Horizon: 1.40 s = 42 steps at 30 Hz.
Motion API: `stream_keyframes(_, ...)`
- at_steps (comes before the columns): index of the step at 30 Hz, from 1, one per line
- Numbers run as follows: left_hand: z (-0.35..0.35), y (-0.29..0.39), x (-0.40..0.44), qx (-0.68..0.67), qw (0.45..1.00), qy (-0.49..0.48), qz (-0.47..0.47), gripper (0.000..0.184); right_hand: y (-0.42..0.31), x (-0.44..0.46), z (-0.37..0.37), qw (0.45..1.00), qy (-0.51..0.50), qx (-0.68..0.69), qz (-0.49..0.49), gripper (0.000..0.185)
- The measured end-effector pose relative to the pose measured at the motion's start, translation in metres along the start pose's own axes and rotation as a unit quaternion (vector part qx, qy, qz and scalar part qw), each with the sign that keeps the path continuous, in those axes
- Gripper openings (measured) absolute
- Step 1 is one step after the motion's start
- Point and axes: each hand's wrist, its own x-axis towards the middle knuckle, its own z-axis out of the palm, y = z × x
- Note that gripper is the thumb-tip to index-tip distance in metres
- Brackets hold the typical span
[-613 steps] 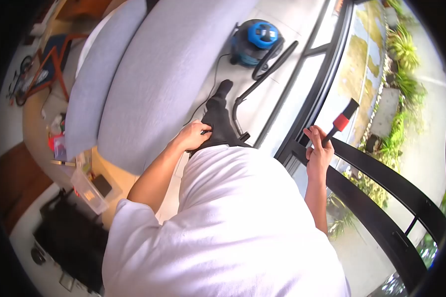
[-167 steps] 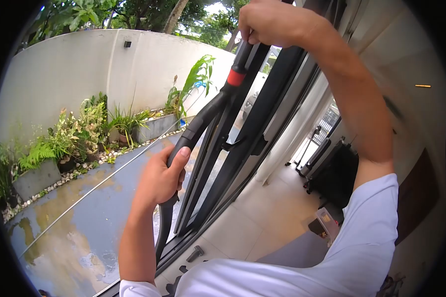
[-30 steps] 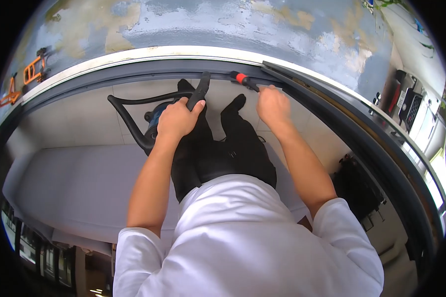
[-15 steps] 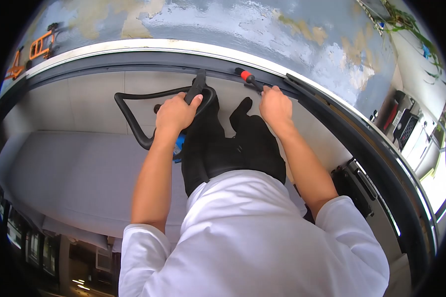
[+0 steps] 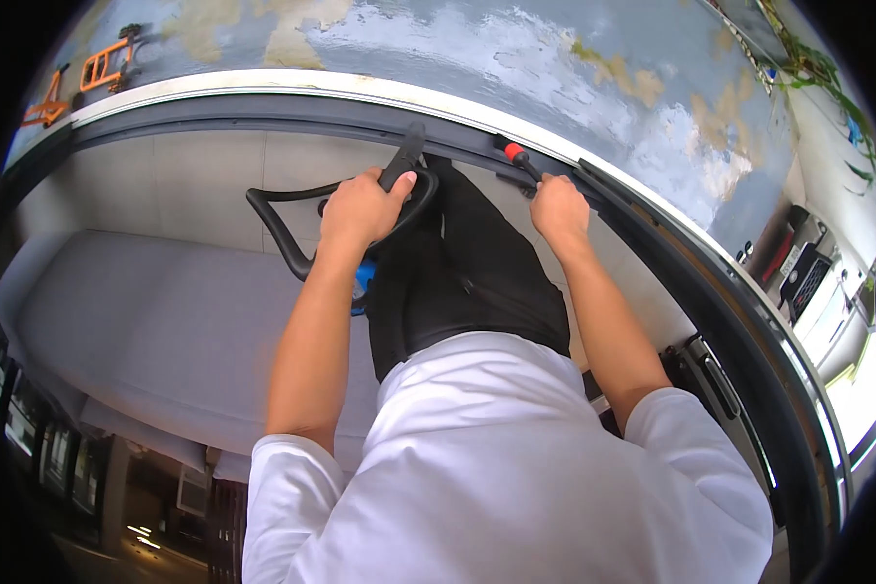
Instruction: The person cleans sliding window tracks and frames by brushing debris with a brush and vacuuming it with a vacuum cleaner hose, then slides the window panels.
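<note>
Head view: holds one nozzle [image 5: 402, 158] in the left hand [image 5: 360, 209], near the inner side of the track [image 5: 263, 110], with fingers wrapped snugly round the grip and thumb pressed along its right side. Holds one brush [image 5: 518, 157] in the right hand [image 5: 561, 206], farther right along the track, with fingers curled tightly together round the thin handle. Hides some fingertips of that hand from sight, so cannot tell exactly how they meet.

Points the nozzle forward from the left fingers, with its tip over the track; cannot tell from this angle whether touching. Tilts the brush forward and leftward from the right fingers, with its red band and dark bristles over the track; cannot be sure of contact there either.

Shows two tools in hand, one per hand. Includes one bent hose [image 5: 277, 232] inside the track, mostly left of the nozzle; one blue vacuum [image 5: 363, 277], farther in from the track, largely hidden; one grey sofa [image 5: 165, 321], farther in and left; one dark piece [image 5: 516, 183], just inside the track near the brush, too small to identify. Adds two orange frames [image 5: 85, 75] beyond the track's left part and one car [image 5: 808, 282] beyond its right.
</note>
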Motion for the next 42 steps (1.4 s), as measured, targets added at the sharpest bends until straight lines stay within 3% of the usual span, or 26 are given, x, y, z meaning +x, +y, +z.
stream_keyframes(1, 0.002, 0.012, -0.003, -0.009, 1.000, -0.013, -0.006, 0.069, 0.010, 0.009, 0.010, 0.999, -0.010, 0.003, 0.039, 0.024)
stream_keyframes(3, 0.000, 0.018, 0.000, -0.014, 1.000, -0.018, -0.019, 0.070, -0.046, 0.022, 0.017, 0.999, -0.003, 0.037, -0.024, 0.027)
stream_keyframes(4, 0.001, 0.012, 0.006, -0.013, 0.999, 0.009, -0.033, 0.070, -0.078, 0.029, 0.025, 0.995, 0.004, 0.055, -0.087, 0.029)
stream_keyframes(7, -0.011, -0.022, 0.024, -0.003, 0.994, 0.074, -0.083, 0.070, -0.133, 0.043, 0.037, 0.980, 0.028, 0.118, -0.156, 0.024)
stream_keyframes(10, -0.026, -0.032, 0.021, -0.031, 0.993, 0.062, -0.097, 0.070, -0.101, 0.001, -0.001, 0.981, 0.021, 0.100, -0.162, 0.023)
stream_keyframes(12, -0.026, -0.035, 0.019, -0.067, 0.991, 0.062, -0.102, 0.071, -0.053, -0.013, -0.007, 0.983, 0.077, 0.079, -0.149, 0.023)
stream_keyframes(14, -0.007, -0.036, 0.016, -0.060, 0.996, 0.038, -0.056, 0.072, -0.021, -0.002, -0.012, 0.992, 0.048, 0.066, -0.093, 0.024)
stream_keyframes(17, 0.002, -0.039, 0.014, -0.072, 0.993, 0.058, -0.078, 0.074, -0.039, 0.043, 0.018, 0.988, 0.015, 0.058, -0.143, 0.024)
stream_keyframes(21, -0.021, -0.063, 0.034, -0.118, 0.981, 0.069, -0.136, 0.082, -0.131, 0.074, 0.010, 0.974, -0.074, 0.100, -0.188, 0.025)
stream_keyframes(23, -0.038, -0.064, 0.032, -0.115, 0.980, 0.084, -0.140, 0.081, -0.125, 0.073, -0.013, 0.978, -0.056, 0.062, -0.189, 0.024)
stream_keyframes(26, -0.059, -0.051, 0.026, -0.183, 0.971, 0.000, -0.150, 0.080, -0.072, 0.065, -0.037, 0.988, -0.023, -0.039, -0.149, 0.025)
stream_keyframes(28, -0.039, -0.061, 0.034, -0.120, 0.989, 0.032, -0.085, 0.079, -0.056, 0.064, -0.031, 0.989, -0.052, -0.039, -0.131, 0.026)
stream_keyframes(29, -0.056, -0.046, 0.023, -0.150, 0.980, -0.064, -0.113, 0.080, -0.053, 0.064, -0.023, 0.990, -0.080, -0.033, -0.110, 0.027)
stream_keyframes(30, -0.054, -0.051, 0.024, -0.151, 0.980, -0.065, -0.108, 0.080, -0.066, 0.069, -0.007, 0.990, -0.071, 0.011, -0.121, 0.028)
stream_keyframes(32, -0.048, -0.065, 0.034, -0.129, 0.988, 0.014, -0.088, 0.079, -0.130, 0.085, 0.012, 0.985, -0.069, 0.055, -0.150, 0.032)
stream_keyframes(33, -0.056, -0.069, 0.035, -0.124, 0.985, 0.004, -0.120, 0.081, -0.165, 0.099, 0.017, 0.979, -0.104, 0.040, -0.173, 0.035)
stream_keyframes(36, -0.075, -0.106, 0.049, -0.081, 0.980, 0.120, -0.136, 0.084, -0.225, 0.115, 0.010, 0.974, -0.086, 0.084, -0.194, 0.030)
stream_keyframes(37, -0.082, -0.121, 0.059, -0.104, 0.981, 0.091, -0.137, 0.081, -0.230, 0.113, -0.004, 0.973, -0.090, 0.053, -0.204, 0.030)
stream_keyframes(39, -0.091, -0.124, 0.055, -0.129, 0.982, 0.058, -0.125, 0.080, -0.218, 0.096, -0.016, 0.978, -0.069, 0.009, -0.198, 0.031)
stream_keyframes(42, -0.089, -0.116, 0.039, -0.137, 0.987, 0.007, -0.081, 0.074, -0.138, 0.046, -0.014, 0.985, 0.001, -0.030, -0.167, 0.029)
